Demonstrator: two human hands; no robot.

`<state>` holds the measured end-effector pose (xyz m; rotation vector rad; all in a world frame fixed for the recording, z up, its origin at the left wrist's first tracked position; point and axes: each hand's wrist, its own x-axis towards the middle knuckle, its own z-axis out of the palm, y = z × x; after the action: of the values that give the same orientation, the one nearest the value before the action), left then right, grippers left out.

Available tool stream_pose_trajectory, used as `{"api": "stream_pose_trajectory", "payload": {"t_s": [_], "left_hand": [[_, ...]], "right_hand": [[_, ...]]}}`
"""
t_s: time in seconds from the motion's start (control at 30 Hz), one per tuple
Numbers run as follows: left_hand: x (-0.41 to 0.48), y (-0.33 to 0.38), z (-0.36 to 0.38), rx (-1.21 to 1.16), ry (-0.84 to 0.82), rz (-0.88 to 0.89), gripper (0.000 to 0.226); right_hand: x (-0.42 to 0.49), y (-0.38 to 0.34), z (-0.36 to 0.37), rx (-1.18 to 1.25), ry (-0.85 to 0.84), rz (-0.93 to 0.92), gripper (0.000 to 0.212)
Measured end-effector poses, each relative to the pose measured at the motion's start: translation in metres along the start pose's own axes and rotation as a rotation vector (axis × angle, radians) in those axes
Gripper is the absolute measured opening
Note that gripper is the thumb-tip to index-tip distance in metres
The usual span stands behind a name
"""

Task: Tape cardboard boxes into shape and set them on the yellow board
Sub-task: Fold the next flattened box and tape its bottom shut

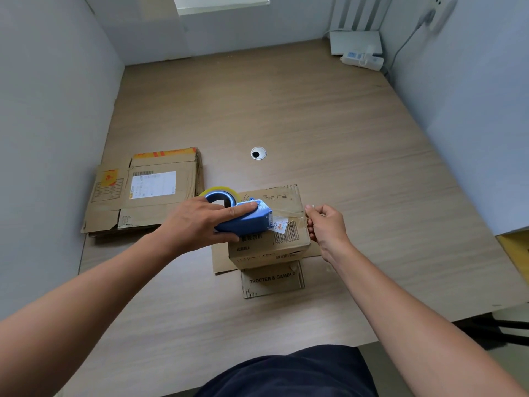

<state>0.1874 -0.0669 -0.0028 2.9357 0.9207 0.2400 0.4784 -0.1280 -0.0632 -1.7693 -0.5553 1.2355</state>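
The left hand [200,222] grips the dispenser [246,222] on top of the box [274,247], which sits under both hands on the surface [286,325]. The right hand [326,224] pinches the tape [289,217] at the box's right edge, so the strip runs left-right between the hands. The yellow board [515,250] lies farther right.

Hidden under the left hand [197,222]: the near side of the blue tape holder [252,224] gripped there, part of the tape roll [220,191], and the left top of the box [257,247]. Hard to see: the clear tape [292,216] pinched by the right hand [326,224], see-through against the box. Cut off at the right edge: the yellow board [515,247], only a corner showing. Too small to read: the white label [153,184] on the flat cardboard [143,209] at left. Blurred at upper right: the power strip [362,60] and the wall plug [429,12].
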Motion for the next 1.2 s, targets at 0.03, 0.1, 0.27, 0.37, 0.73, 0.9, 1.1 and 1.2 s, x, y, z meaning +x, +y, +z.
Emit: {"api": "stream_pose_trajectory", "payload": {"t_s": [0.03,0.1,0.27,0.37,0.73,0.9,1.1,1.2], "left_hand": [[0.0,0.0,0.0,-0.005,0.001,-0.001,0.078],[0.0,0.0,0.001,-0.016,-0.014,-0.006,0.076],[-0.001,-0.002,0.003,-0.026,-0.031,-0.025,0.074],[-0.001,-0.002,0.004,-0.034,-0.033,-0.02,0.074],[0.001,0.002,0.003,-0.022,-0.069,-0.068,0.075],[-0.001,0.006,-0.003,0.002,-0.058,-0.071,0.079],[0.004,0.005,-0.003,0.065,-0.069,-0.071,0.075],[0.008,-0.001,-0.015,0.052,-0.134,-0.081,0.072]], "right_hand": [[0.0,0.003,0.0,-0.056,-0.021,-0.003,0.033],[0.0,0.009,0.001,-0.191,-0.068,-0.036,0.045],[0.006,0.011,-0.006,-0.299,-0.21,0.06,0.078],[0.009,0.026,-0.009,-0.311,-0.329,0.216,0.103],[-0.023,-0.031,0.007,-0.726,-0.178,-0.797,0.048],[-0.004,-0.019,0.032,-1.048,-0.275,-0.543,0.055],[-0.009,-0.017,0.034,-1.261,-0.189,-0.562,0.064],[-0.013,-0.018,0.035,-1.291,-0.177,-0.55,0.062]]}}
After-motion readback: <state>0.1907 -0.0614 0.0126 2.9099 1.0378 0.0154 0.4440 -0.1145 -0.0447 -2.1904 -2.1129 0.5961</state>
